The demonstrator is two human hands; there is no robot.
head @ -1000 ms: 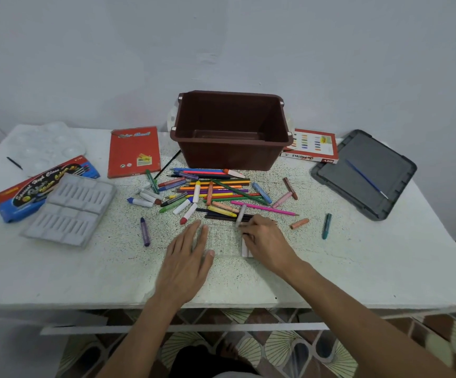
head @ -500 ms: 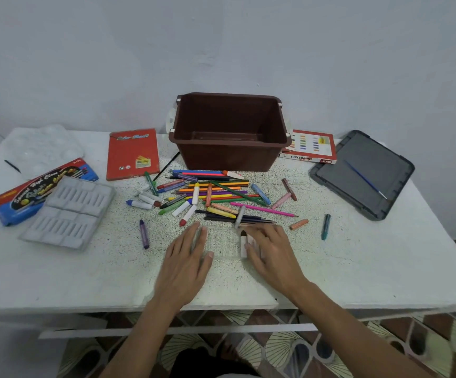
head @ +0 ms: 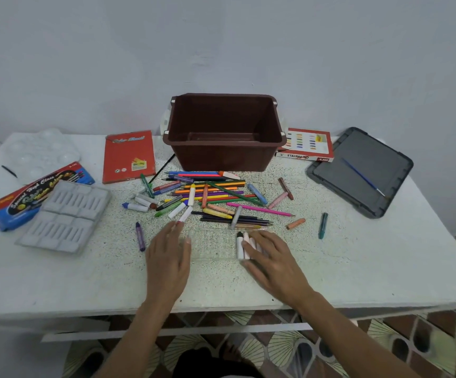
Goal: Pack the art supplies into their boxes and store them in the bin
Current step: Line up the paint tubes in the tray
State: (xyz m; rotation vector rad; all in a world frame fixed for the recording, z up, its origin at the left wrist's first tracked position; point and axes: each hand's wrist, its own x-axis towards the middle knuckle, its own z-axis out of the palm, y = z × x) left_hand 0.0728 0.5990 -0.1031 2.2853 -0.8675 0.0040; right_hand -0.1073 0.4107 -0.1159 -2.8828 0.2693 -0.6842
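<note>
The white surface point(head: 358, 268) carried an open brown bin point(head: 222, 156) at its far middle, with a grey lid point(head: 358, 184) to the right and a grey moulded insert point(head: 66, 216) to the left. Loose pencils and crayons point(head: 213, 195) lay heaped just before the bin. Nearer, a clear tray point(head: 213, 245) sat between the hands. The left hand point(head: 168, 257) lay flat on its left end, fingers straight. The right hand point(head: 273, 260) rested with straight fingers on a few pale crayons point(head: 240, 248) at its right end.
</note>
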